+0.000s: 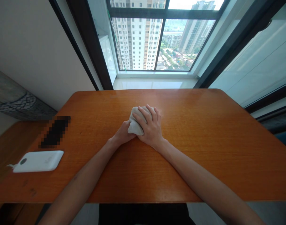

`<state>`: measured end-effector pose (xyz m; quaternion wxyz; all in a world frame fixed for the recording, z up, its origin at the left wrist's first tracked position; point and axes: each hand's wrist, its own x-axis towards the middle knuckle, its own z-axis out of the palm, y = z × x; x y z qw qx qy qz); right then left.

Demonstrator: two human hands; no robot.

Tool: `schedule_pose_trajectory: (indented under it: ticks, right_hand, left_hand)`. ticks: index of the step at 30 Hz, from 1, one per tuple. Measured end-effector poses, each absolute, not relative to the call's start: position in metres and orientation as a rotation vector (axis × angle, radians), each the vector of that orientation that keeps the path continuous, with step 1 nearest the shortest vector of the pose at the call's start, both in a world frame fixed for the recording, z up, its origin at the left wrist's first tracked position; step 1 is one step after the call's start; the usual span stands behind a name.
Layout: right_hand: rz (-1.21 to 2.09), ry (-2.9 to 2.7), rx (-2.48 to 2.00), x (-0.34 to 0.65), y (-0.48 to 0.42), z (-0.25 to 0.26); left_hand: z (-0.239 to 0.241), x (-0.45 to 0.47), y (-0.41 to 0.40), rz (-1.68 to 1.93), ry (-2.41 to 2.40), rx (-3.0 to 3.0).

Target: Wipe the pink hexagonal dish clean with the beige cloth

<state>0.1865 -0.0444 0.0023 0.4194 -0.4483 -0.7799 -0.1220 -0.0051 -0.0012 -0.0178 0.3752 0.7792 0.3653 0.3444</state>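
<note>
A cloth (134, 127) is sitting bunched over the tabletop (204, 134), looking light and soft, probably best held by its folds. The right hand (152, 126) is clasping it, fingers (151, 113) slightly parted; the left hand (123, 133) is hiding its grip.

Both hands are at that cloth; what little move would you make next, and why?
I'd probably slide the cloth slightly right along the table. The right hand lies over it, the left hand meets its left side, and the white device sits well off to the left, out of that path.
</note>
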Motion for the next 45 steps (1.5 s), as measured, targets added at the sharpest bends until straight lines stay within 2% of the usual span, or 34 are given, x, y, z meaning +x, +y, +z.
schedule_pose_trajectory:
  ticks: [4,12,18,24,29,37,45]
  right_hand:
    - [-0.331,-1.85,-1.208,0.186,-0.043,0.005]
    - [-0.122,-1.708,-1.201,0.192,-0.039,0.011]
    - [0.222,-1.471,-1.16,0.196,-0.033,0.016]
    - [0.764,-0.984,-1.296,0.202,-0.024,0.006]
    - [0.952,-0.792,-1.235,0.209,-0.015,0.003]
    - [0.825,-0.94,-1.298,0.205,-0.024,0.001]
    - [-0.052,-1.757,-1.1,0.202,-0.038,0.008]
  left_hand:
    - [-0.015,-0.001,-0.002,0.877,1.008,1.982]
    - [-0.006,0.003,-0.002,0.891,1.024,2.11]
    - [-0.006,0.004,-0.003,0.913,0.95,2.127]
    - [-0.011,0.002,-0.001,0.928,0.988,2.149]
    - [-0.008,0.002,-0.002,0.896,1.034,2.164]
    - [-0.007,0.002,-0.002,0.9,0.991,2.126]
    - [-0.003,0.001,-0.005,0.892,0.968,2.078]
